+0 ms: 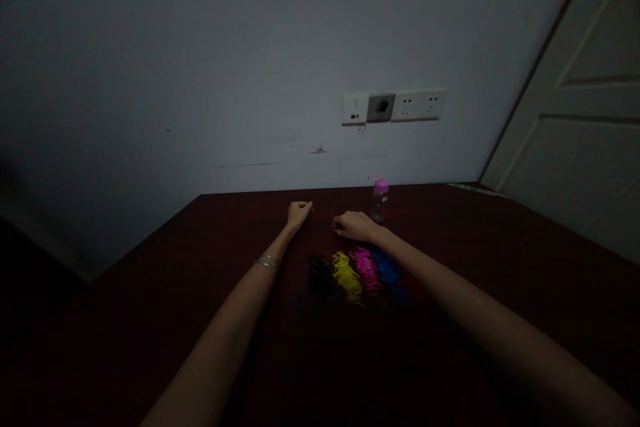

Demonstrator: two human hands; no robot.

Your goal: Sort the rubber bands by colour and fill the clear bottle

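Observation:
My left hand [299, 211] is closed near the back of the dark red table [230, 233]; whatever its fingers may hold is hidden. To its right, my right hand [356, 225] is also closed, knuckles up, its grip too dim to make out. Just in front of the hands lie bundles of thin strands, side by side: black strands [320, 275], yellow strands [347, 278], pink strands [367, 270] and blue strands [386, 268]. A darker reddish bundle [416, 288] shows faintly beside my right forearm. Behind my right hand stands a clear bottle [379, 205] with a pink cap.
The table's back edge meets a pale wall [250, 80]. Wall sockets [417, 105] sit above the bottle. A panelled door [585, 120] rises on the right. The scene is dim, darkest at the front of the table.

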